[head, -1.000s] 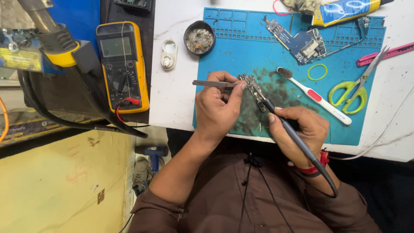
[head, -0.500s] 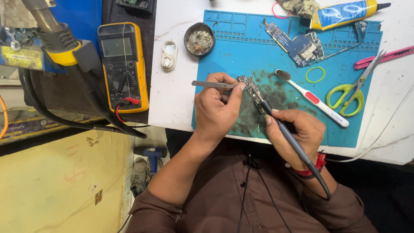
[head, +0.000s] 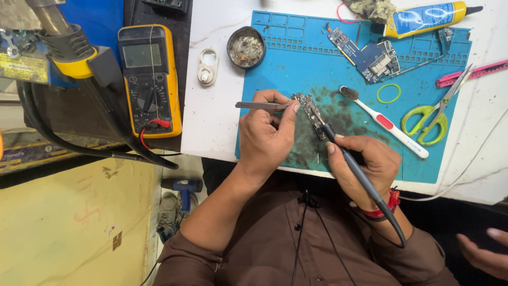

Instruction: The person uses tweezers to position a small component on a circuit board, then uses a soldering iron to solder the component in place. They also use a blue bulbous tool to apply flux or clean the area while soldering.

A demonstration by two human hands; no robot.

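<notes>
Left hand (head: 267, 135) holds tweezers (head: 259, 105); right hand (head: 365, 167) holds soldering iron (head: 349, 159).

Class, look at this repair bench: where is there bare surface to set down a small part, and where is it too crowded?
Free: the white tabletop between the multimeter and the blue mat; the mat's upper-left stretch, between the round tin and the blue circuit board. Crowded: the mat's right side, with toothbrush, scissors and glue tube; and around both hands at the small board.

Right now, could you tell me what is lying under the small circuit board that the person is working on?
The narrow circuit board lies on the blue work mat, over a dark, sooty stain. The left hand covers the mat beside it, so anything under that hand cannot be seen.
</notes>
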